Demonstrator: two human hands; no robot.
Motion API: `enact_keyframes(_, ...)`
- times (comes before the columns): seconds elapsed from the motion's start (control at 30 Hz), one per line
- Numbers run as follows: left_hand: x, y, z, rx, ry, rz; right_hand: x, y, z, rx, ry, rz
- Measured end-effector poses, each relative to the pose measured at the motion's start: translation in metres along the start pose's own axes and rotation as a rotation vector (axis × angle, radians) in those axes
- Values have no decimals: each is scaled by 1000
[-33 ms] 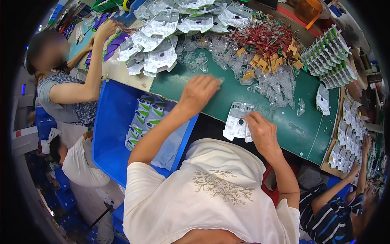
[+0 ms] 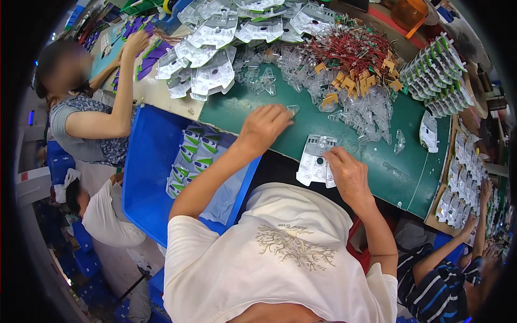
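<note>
A white and grey moulded plastic housing (image 2: 311, 164) lies tilted at the front edge of the green tabletop. My right hand (image 2: 350, 175) pinches its right side between thumb and fingers. Left of it, my left hand (image 2: 264, 128) hovers over the table with its fingers curled together, and their grip is hidden. A small clear plastic piece (image 2: 293, 109) shows just beyond those fingertips; whether they touch it I cannot tell. More clear pieces (image 2: 371, 116) lie heaped beyond my right hand, and one single clear piece (image 2: 399, 141) rests apart to the right.
White housings (image 2: 212, 70) are piled at the back left. Red wires with tan connectors (image 2: 350, 54) form a heap at the back. Green-edged housings (image 2: 433, 75) stand stacked at right, near a lone housing (image 2: 428, 132). A blue bin (image 2: 145, 177) holds finished-looking parts; co-workers sit either side.
My left hand has shifted very slightly toward me, uncovering more of the small clear piece. My right hand and the housing stay almost still. The co-worker's hand at left moved slightly.
</note>
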State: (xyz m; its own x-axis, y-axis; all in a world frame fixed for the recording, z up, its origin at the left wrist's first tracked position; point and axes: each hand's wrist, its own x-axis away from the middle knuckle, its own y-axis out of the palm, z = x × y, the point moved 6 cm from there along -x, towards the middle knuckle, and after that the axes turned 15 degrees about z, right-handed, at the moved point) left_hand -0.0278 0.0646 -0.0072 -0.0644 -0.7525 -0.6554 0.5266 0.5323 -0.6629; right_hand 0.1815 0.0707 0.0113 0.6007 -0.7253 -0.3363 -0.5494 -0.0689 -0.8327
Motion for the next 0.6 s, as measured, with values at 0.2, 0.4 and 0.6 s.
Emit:
enact_keyframes(0.2, 13, -11, 2, -43, 3, -29, -3, -3, 4, -1, -17, -12)
enact_keyframes(0.4, 7, -4, 20, 244, -171, -40, -8, -6, 1, 10, -63, -16)
enact_keyframes(0.6, 12, 8, 69, 301, 44, 1, -6, -4, 1, -5, -113, 9)
